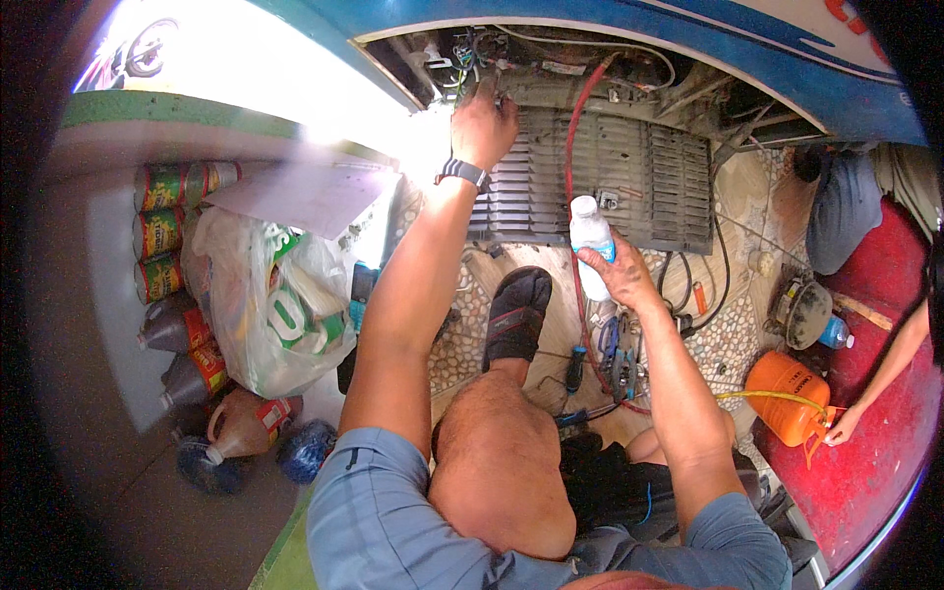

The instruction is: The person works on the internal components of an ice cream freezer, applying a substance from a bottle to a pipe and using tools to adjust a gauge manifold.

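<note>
My left hand (482, 130), with a dark watch (463, 173) on its wrist, reaches up to the opening at the base of a blue-and-white cabinet (472, 14). Its fingers are bent in beside thin coloured wires (462, 71); whatever is between the fingertips is hidden. Lower and to the right, my right hand (629, 275) is wrapped round a whitish plastic bottle (590, 226) with a blue label. The bottle is tilted slightly, cap end up, over the front edge of a dark louvred grille (639, 177). A red hose (573, 157) runs down across the grille behind the bottle.
Pliers (623, 366) and a screwdriver (576, 370) lie below the bottle. At right, another person's hand (844, 427) touches an orange canister (782, 393) with a yellow hose, near a round pot (801, 307). A filled plastic bag (231, 305), cans (159, 233) and bottles (246, 425) stand at left.
</note>
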`<state>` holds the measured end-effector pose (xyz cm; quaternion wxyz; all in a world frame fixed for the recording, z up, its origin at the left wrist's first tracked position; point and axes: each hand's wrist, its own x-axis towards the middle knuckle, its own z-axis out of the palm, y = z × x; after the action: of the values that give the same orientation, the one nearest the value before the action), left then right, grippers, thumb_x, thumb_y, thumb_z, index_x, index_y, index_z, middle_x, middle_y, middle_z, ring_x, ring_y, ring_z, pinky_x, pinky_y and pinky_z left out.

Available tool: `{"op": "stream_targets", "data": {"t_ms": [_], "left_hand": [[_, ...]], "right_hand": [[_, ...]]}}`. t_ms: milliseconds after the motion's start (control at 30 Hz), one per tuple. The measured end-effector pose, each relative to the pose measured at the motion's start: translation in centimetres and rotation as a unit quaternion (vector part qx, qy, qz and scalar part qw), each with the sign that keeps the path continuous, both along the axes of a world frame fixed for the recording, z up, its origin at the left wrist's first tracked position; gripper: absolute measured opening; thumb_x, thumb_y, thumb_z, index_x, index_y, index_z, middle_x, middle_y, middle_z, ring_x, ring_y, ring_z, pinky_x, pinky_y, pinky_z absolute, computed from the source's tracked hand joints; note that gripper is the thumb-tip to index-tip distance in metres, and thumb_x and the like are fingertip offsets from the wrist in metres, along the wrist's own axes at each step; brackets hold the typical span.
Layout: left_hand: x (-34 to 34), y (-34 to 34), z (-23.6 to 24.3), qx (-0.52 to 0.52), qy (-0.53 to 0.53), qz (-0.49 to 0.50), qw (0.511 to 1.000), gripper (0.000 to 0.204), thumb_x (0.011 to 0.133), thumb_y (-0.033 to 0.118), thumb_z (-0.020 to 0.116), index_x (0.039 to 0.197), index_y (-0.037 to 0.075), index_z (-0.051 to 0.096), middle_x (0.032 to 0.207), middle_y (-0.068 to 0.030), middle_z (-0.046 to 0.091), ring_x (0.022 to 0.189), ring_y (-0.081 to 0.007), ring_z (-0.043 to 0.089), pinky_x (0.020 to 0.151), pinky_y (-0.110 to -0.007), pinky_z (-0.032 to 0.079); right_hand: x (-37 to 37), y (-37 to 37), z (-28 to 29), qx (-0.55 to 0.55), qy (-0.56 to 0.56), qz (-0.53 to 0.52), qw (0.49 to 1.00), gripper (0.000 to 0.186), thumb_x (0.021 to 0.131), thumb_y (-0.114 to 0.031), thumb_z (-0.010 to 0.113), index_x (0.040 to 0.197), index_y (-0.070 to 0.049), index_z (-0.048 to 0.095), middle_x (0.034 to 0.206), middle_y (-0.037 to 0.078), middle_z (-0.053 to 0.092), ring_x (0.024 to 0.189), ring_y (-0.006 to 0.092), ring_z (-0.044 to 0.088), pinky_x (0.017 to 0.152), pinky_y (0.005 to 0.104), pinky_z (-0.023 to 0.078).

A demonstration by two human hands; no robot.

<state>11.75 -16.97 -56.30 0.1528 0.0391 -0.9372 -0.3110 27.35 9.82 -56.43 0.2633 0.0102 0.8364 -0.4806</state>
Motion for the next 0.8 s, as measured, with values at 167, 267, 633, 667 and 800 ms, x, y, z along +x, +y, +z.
{"op": "stream_targets", "data": {"t_ms": [167,267,633,667,800], "left_hand": [[-1.2,0.5,-1.1,0.018,-0.035,0.001,0.999,0.049,0.092,0.024,0.062,0.137,0.006,0.055,0.114,-0.024,0.068,0.097,-0.0373,0.068,0.086,-0.046,0.053],[-1.5,0.2,-1.8,0.287,-0.071,0.011,0.955,0.042,0.091,0.019,0.061,0.13,0.005,0.055,0.11,-0.0216,0.068,0.096,-0.0351,0.068,0.08,-0.045,0.053],[-1.9,0.5,-1.1,0.779,-0.115,-0.006,0.616,0.037,0.094,0.002,0.057,0.129,0.015,0.052,0.119,-0.0064,0.065,0.107,-0.0233,0.064,0.078,-0.037,0.05],[-2.0,0.5,-1.0,0.782,-0.115,-0.015,0.612,0.037,0.094,0.002,0.056,0.129,0.014,0.052,0.119,-0.0064,0.065,0.107,-0.0234,0.064,0.078,-0.037,0.05],[-1.8,0.4,-1.1,0.768,-0.111,-0.029,0.631,0.037,0.095,0.003,0.056,0.13,0.014,0.051,0.123,-0.0066,0.063,0.105,-0.0237,0.064,0.078,-0.037,0.051]], "right_hand": [[0.0,-0.3,1.0,0.003,-0.01,-0.003,1.0,0.06,0.087,-0.049,0.072,0.13,-0.01,0.059,0.113,0.017,0.071,0.106,0.0315,0.067,0.093,0.0406,0.049],[0.0,-0.7,1.3,-0.007,-0.013,0.001,1.0,0.059,0.087,-0.048,0.073,0.129,-0.008,0.059,0.112,0.017,0.071,0.106,0.0313,0.067,0.093,0.0405,0.049],[0.3,-0.2,0.6,-0.015,-0.009,0.003,1.0,0.059,0.087,-0.049,0.073,0.125,-0.006,0.061,0.111,0.016,0.071,0.105,0.0294,0.067,0.093,0.0398,0.049],[0.3,0.0,0.4,-0.018,-0.009,-0.001,1.0,0.059,0.087,-0.049,0.073,0.125,-0.007,0.061,0.111,0.016,0.071,0.105,0.0292,0.067,0.093,0.0397,0.049],[0.8,0.4,0.0,-0.017,-0.002,-0.006,1.0,0.059,0.086,-0.049,0.074,0.126,-0.007,0.061,0.112,0.016,0.07,0.105,0.0292,0.067,0.093,0.0395,0.049]]}}
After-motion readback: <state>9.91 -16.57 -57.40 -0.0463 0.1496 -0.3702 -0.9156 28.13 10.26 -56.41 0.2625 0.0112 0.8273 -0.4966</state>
